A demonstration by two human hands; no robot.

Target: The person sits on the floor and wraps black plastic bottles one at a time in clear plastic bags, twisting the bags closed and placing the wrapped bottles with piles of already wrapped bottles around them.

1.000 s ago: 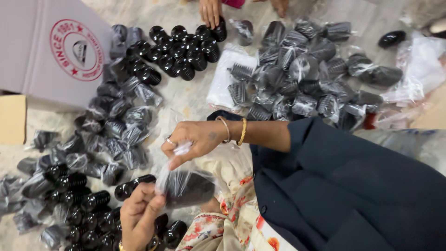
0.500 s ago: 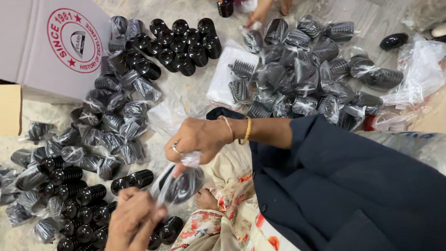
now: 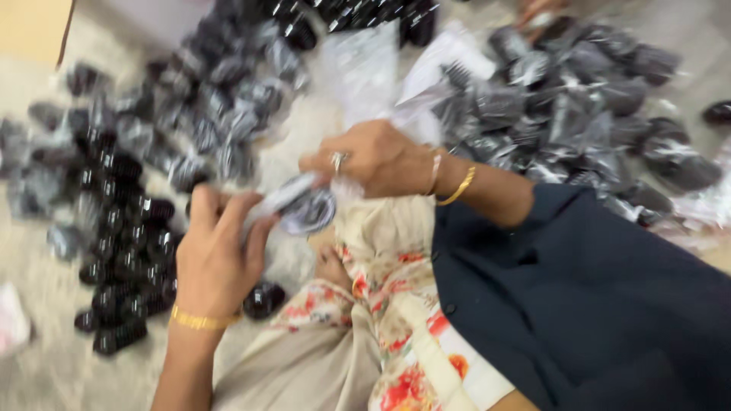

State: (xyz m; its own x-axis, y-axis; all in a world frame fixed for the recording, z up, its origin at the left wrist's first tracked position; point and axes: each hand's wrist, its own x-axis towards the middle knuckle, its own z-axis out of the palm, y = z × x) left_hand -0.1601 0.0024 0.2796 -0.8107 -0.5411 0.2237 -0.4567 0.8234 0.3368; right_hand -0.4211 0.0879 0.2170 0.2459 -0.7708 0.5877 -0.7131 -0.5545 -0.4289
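Blurred head view, looking down at a pale, gritty floor (image 3: 46, 365). Left hand (image 3: 217, 255) and right hand (image 3: 373, 158) both grip one small clear plastic bag (image 3: 304, 205) with a dark round brush inside. The bag sits between the two hands, raised over the lap, near the middle of the view. Left fingers are curled tight on the bag's left end; right fingers pinch its upper right edge. Plastic is thin, crinkly and glossy; the dark item inside is oval, details smeared by blur.

The left wrist has a gold bangle (image 3: 199, 320); the right wrist has a gold bangle and a thin pale one (image 3: 451, 183), and there is a ring on a right finger. The right arm wears a dark navy sleeve (image 3: 579, 281), matte cloth. The lap is covered by cream floral fabric (image 3: 381, 320) with red flowers, soft and folded.

Left of the hands is a cluster of bare black brushes (image 3: 126, 259), ribbed and shiny, packed close. At upper left is a pile of bagged brushes (image 3: 205, 114), grey sheen from the wrap. At upper right is another heap of bagged brushes (image 3: 579, 114), loosely stacked. A flat stack of empty clear bags (image 3: 365, 68) lies at top centre between the heaps. A cardboard edge (image 3: 34, 27) shows at the top left corner. Another person's hand (image 3: 541, 11) is barely seen at the top edge.

Open floor shows at lower left and in a narrow strip between the piles; the hands are hemmed in by heaps on both sides.
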